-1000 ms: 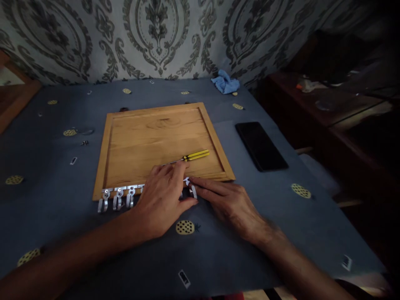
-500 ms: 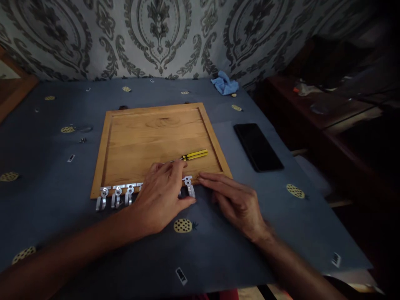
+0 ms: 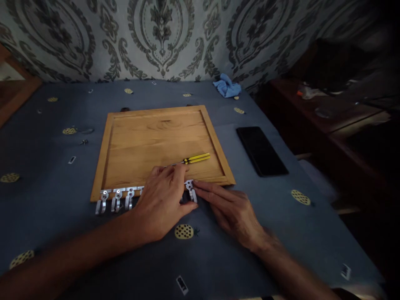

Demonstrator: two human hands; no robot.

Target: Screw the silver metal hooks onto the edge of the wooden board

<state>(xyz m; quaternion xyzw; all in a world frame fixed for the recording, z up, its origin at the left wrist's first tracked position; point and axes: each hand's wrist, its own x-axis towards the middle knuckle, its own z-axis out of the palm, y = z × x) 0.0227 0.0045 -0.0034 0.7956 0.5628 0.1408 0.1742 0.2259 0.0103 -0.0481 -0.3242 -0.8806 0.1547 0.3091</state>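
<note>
A silver metal hook rail [image 3: 118,192] lies along the near edge of a framed wooden board [image 3: 159,139], its hooks hanging over that edge. My left hand [image 3: 164,196] is closed over the rail's middle, fingers above and thumb below, hiding several hooks. At the rail's right end, my right hand [image 3: 233,208] touches beside the last hook, fingers stretched out and close together; its thumb is hidden. A screwdriver [image 3: 196,158] with a yellow and black handle rests on the board above my left hand, its tip partly behind my fingers.
A black phone [image 3: 261,151] lies right of the board. Small screws [image 3: 83,142] are on the blue pineapple-print tablecloth [image 3: 56,208] to the left. A blue cloth [image 3: 227,86] sits at the back near the patterned curtain [image 3: 161,37]. Dark furniture [image 3: 325,110] stands beyond the table's right edge.
My right hand's fingertips have slid left along the board's edge to the rail's right end. My left hand keeps its hold on the rail. The view has shifted slightly.
</note>
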